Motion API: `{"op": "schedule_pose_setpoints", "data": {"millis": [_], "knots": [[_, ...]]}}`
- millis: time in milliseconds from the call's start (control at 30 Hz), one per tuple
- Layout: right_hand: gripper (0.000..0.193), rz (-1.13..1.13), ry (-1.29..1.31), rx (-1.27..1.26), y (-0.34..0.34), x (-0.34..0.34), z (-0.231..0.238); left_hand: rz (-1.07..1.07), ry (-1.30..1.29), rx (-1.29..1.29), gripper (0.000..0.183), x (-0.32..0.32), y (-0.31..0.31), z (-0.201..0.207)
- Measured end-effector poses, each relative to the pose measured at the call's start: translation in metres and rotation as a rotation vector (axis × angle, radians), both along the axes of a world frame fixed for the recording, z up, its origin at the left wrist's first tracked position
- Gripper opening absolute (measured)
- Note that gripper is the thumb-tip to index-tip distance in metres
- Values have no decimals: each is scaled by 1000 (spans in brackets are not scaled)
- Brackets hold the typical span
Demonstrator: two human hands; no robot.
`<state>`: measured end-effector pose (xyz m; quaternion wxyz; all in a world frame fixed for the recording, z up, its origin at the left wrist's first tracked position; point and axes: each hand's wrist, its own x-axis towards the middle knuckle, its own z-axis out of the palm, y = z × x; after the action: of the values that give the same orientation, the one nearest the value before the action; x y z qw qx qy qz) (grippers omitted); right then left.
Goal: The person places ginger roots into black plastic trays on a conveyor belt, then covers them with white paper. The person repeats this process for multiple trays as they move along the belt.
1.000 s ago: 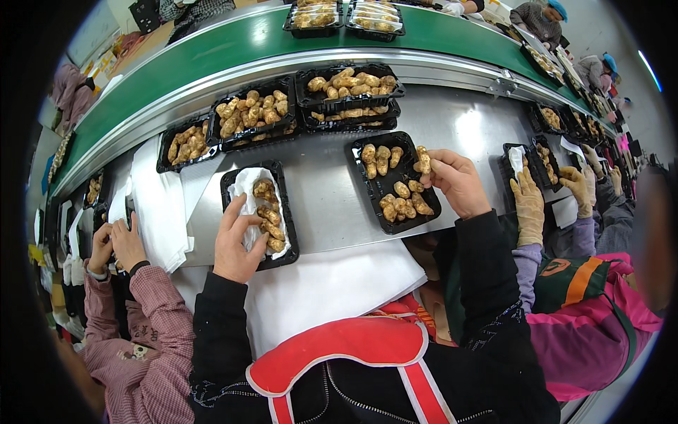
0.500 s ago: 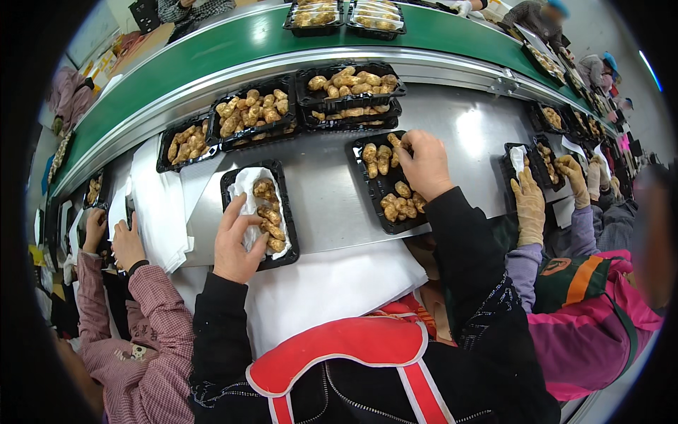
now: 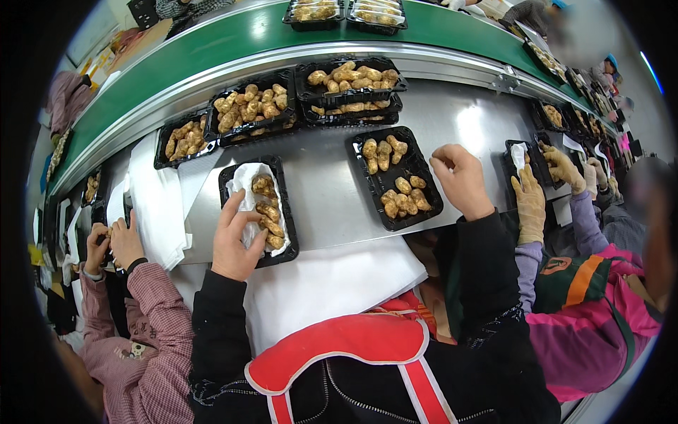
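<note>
My left hand [image 3: 236,237] lies with fingers spread on the white paper liner [image 3: 244,180] of a black tray [image 3: 281,168] that holds a row of brown knobbly tubers [image 3: 267,208]. My right hand [image 3: 462,180] hovers with fingers curled just past the right edge of a second black tray [image 3: 428,185]. That tray has no liner and holds two loose clusters of tubers [image 3: 402,201]. Nothing shows in the right hand. Both trays sit on the steel table [image 3: 325,198].
Filled black trays [image 3: 349,81] stand along the table's back edge beside a green conveyor belt [image 3: 282,35] carrying more trays. White paper sheets [image 3: 155,205] lie at left. A co-worker's hands [image 3: 120,240] work at left; a yellow-gloved hand [image 3: 530,201] is close at right.
My right hand has moved from over the unlined tray to just beyond its right edge. My left hand has stayed on the lined tray.
</note>
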<state>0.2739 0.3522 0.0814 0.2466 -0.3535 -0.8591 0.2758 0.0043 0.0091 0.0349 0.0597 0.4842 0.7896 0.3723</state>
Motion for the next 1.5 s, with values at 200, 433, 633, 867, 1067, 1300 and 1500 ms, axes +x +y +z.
{"op": "schedule_pose_setpoints", "data": {"millis": [200,433,633,867,1067,1300,1500], "knots": [[13,118,-214,194,-22,13,3,4,17,-8,26,-1,1,0],[15,181,-246,255,-37,13,12,14,19,-12,26,1,2,2],[17,203,-269,430,-33,-7,-6,13,-2,-7,26,0,1,1],[16,134,-320,491,-27,-29,-18,11,5,-10,26,0,0,2],[11,97,-285,561,-5,-50,-22,8,6,-11,26,-1,0,-2],[8,93,-234,538,11,-57,-33,1,0,-16,27,-1,0,1],[17,367,-114,122,-13,-39,7,2,4,-7,27,-1,0,-1]]}}
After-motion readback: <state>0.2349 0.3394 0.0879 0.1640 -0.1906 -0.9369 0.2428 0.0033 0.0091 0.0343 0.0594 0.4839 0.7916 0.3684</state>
